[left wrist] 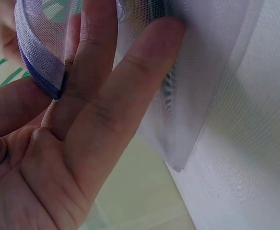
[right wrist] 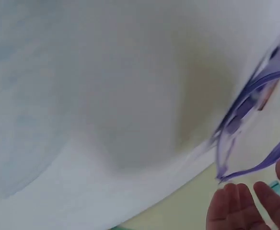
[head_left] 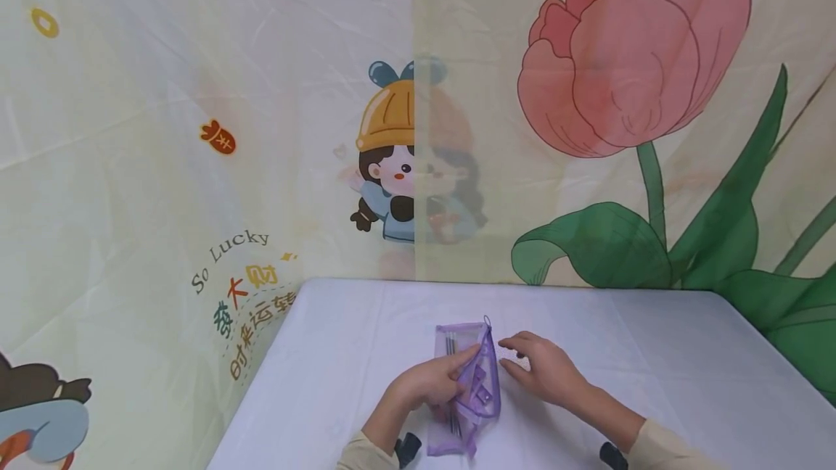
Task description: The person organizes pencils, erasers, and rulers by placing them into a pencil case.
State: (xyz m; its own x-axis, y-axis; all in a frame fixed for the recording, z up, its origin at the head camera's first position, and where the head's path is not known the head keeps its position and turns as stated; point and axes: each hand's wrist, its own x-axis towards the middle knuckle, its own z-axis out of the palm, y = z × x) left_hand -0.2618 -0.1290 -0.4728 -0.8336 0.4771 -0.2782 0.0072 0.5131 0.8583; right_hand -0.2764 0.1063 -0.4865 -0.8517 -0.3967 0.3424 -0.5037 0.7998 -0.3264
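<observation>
A purple see-through mesh pencil pouch (head_left: 491, 401) stands over the white table, its zipped edge facing right. My left hand (head_left: 427, 383) holds it from the left, thumb and fingers on the mesh and the zipper edge (left wrist: 41, 79). Through the mesh show several thin dark sticks, perhaps pens, and small purple pieces whose kind I cannot tell. In the right wrist view the zipper's two purple edges (right wrist: 274, 155) stand apart, leaving the mouth unzipped. To the right of the pouch, my right hand (head_left: 545, 368) hovers with its fingers extended, holding nothing and apart from the pouch.
A white cloth covers the table (head_left: 353, 325). Behind it hangs a printed curtain (head_left: 313, 93) with a tulip and cartoon figures. Dark wrist straps (head_left: 408, 448) show at both cuffs.
</observation>
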